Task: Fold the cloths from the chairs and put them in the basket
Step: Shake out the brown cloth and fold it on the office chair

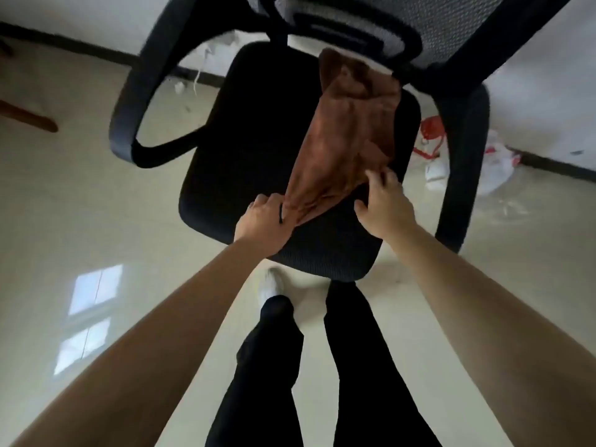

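A brown cloth [348, 130] lies stretched along the black seat of an office chair [245, 150], its far end up against the mesh backrest. My left hand [263, 222] grips the cloth's near corner at the front of the seat. My right hand [383, 201] reaches to the cloth's right edge, fingertips curled onto the fabric there. No basket is in view.
The chair's curved armrests [129, 124] stand on both sides of the seat. White plastic bags and a red item [435, 146] lie on the floor behind the chair on the right. A brown wooden leg [29, 119] shows at far left. My legs stand at the seat's front.
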